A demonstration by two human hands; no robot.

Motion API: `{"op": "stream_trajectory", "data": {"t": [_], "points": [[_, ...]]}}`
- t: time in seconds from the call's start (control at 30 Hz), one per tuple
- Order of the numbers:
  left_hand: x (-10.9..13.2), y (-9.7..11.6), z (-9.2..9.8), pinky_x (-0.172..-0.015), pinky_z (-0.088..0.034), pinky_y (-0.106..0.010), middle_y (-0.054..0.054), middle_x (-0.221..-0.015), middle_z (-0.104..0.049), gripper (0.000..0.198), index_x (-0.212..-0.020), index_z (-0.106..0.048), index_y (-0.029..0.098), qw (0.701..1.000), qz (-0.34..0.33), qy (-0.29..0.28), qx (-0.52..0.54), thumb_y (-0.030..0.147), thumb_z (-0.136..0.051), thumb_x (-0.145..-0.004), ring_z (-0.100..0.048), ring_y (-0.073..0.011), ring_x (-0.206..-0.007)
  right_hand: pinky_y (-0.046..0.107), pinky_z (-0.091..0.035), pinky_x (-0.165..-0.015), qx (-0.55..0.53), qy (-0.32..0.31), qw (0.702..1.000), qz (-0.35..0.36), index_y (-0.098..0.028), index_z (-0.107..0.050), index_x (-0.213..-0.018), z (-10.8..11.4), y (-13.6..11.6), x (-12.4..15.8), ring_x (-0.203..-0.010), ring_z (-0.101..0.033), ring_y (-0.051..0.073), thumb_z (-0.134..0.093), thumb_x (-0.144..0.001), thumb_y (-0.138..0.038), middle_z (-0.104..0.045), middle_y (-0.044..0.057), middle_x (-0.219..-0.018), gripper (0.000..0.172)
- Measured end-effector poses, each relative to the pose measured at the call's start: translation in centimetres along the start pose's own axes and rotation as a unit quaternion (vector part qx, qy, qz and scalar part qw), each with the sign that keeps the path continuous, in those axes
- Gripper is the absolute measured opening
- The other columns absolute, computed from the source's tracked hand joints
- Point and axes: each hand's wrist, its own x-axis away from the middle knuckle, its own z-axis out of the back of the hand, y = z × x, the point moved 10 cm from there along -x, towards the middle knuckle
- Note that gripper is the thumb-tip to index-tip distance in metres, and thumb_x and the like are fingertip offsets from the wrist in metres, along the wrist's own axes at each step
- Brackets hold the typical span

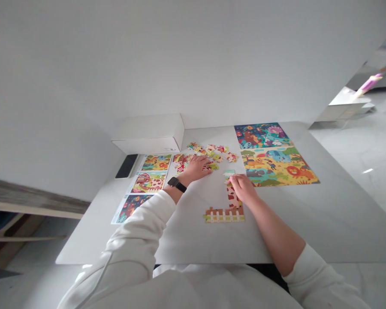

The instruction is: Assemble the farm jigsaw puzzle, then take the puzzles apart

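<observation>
My left hand [197,166], a black watch on its wrist, lies on a heap of loose colourful puzzle pieces [212,153] with its fingers curled into them. My right hand [242,186] rests on the upright strip of a partly joined puzzle [227,212], an L shape with a brown fence along its bottom edge. Its fingers press on a piece at the top of that strip, next to a pale green piece [229,173].
Two finished puzzles [273,159] lie at the right on the white table [186,240]. A sheet of three reference pictures [146,182] lies left, with a black phone [126,166] beside it and a white box [151,133] behind, against the wall.
</observation>
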Motion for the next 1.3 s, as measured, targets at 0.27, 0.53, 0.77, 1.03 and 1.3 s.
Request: {"op": "stream_trajectory", "data": {"t": [0.27,0.53,0.77,1.03,1.3], "points": [[-0.5,0.6,0.1,-0.126,-0.042,-0.052,-0.014,-0.15,-0.067,0.043,-0.132,-0.075,0.022,1.0,0.017,0.0,0.017,0.038,-0.068,-0.093,-0.06,-0.0344,-0.141,0.038,-0.052,-0.101,0.003,0.004,1.0,0.0,-0.026,-0.076,-0.082,0.0,0.4,-0.1,-0.099,-0.073,0.025,-0.032,-0.114,-0.046,-0.083,0.006,-0.097,0.058],[0.2,0.6,1.7,-0.124,-0.043,-0.051,-0.016,-0.134,-0.072,0.04,-0.126,-0.072,0.016,0.998,0.038,0.037,0.034,0.03,-0.073,-0.088,-0.063,-0.0335,-0.132,0.038,-0.052,-0.098,0.012,0.001,1.0,0.009,-0.025,-0.075,-0.081,0.0,0.1,-0.1,-0.095,-0.073,0.025,-0.03,-0.113,-0.045,-0.081,0.007,-0.089,0.058],[3.2,0.1,2.4,-0.121,-0.048,-0.05,-0.012,-0.134,-0.072,0.039,-0.124,-0.072,0.023,0.998,0.021,0.027,0.053,0.038,-0.075,-0.088,-0.062,-0.0322,-0.134,0.038,-0.051,-0.1,0.002,-0.007,1.0,0.017,-0.026,-0.073,-0.081,-0.1,0.0,-0.1,-0.097,-0.074,0.025,-0.031,-0.112,-0.044,-0.081,0.007,-0.091,0.056],[4.6,-2.2,2.5,-0.119,-0.049,-0.049,-0.013,-0.136,-0.071,0.038,-0.122,-0.071,0.021,0.997,0.05,0.041,0.039,0.035,-0.074,-0.087,-0.063,-0.0305,-0.133,0.039,-0.052,-0.102,-0.007,0.0,1.0,0.017,-0.025,-0.073,-0.079,-0.2,0.0,-0.1,-0.101,-0.076,0.026,-0.033,-0.111,-0.043,-0.082,0.007,-0.093,0.055],[3.4,-6.3,3.7,-0.116,-0.047,-0.048,-0.014,-0.13,-0.073,0.036,-0.122,-0.07,0.021,0.988,0.132,0.074,0.02,0.036,-0.072,-0.09,-0.064,-0.0333,-0.13,0.039,-0.052,-0.1,-0.006,-0.001,1.0,0.02,-0.025,-0.073,-0.081,0.0,-0.1,0.1,-0.098,-0.074,0.025,-0.034,-0.111,-0.043,-0.082,0.007,-0.094,0.053]]}}
